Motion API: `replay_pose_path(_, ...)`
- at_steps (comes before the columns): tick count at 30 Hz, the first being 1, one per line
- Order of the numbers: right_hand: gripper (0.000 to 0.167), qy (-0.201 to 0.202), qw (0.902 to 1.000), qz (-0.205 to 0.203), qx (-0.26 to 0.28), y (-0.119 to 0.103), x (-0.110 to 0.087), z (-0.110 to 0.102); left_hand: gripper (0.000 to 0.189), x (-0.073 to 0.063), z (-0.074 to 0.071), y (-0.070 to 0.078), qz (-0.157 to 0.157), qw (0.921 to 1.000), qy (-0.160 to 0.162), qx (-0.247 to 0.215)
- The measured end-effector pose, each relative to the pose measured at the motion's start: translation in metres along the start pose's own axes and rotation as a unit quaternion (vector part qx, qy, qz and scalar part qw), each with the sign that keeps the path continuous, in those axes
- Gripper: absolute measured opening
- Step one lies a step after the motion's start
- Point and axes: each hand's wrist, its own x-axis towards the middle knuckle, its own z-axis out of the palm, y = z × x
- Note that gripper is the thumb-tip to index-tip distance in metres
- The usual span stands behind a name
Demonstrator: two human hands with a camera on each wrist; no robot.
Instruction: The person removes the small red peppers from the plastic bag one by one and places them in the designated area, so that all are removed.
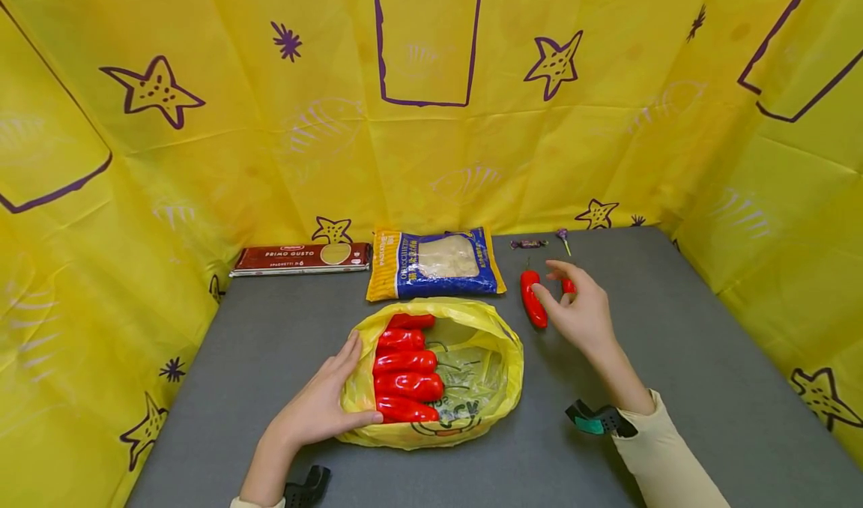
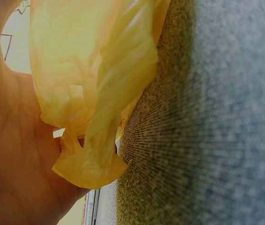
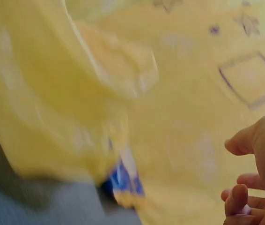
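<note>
A yellow plastic bag lies on its side, its mouth facing up and toward me. Several red peppers lie in a row inside it, stems to the right. My left hand holds the bag's left side, fingers along the wall and thumb over the near rim; its palm faces the yellow plastic in the left wrist view. My right hand is over two more peppers, thumb and fingers apart with nothing between them. One red pepper shows left of the thumb; another is mostly hidden behind the hand.
Behind the bag lie a blue and yellow food packet and a brown spaghetti pack. A small wrapped candy and a lollipop are near the back edge. Yellow patterned cloth surrounds the grey table.
</note>
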Motion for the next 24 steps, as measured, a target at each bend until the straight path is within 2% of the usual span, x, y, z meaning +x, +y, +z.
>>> replay_pose_path(5,0.046,-0.031,0.9978,-0.038,0.045,-0.029,-0.015,0.017,0.127,0.0,0.0,0.0,0.009,0.9999,0.005,0.004)
replay_pose_path(15,0.049,-0.089,0.9872,-0.114,0.067,-0.076,-0.04,0.046,0.126,0.0,0.0,-0.002,0.015,0.9998,0.007,0.007)
replay_pose_path(19,0.047,-0.129,0.9776,-0.142,0.087,-0.091,-0.05,0.056,0.126,0.0,0.0,-0.002,0.015,0.9998,0.008,0.006)
replay_pose_path(24,0.042,-0.191,0.9607,-0.171,0.105,-0.101,-0.061,0.067,0.127,0.0,0.0,-0.002,0.005,1.0,0.006,-0.002)
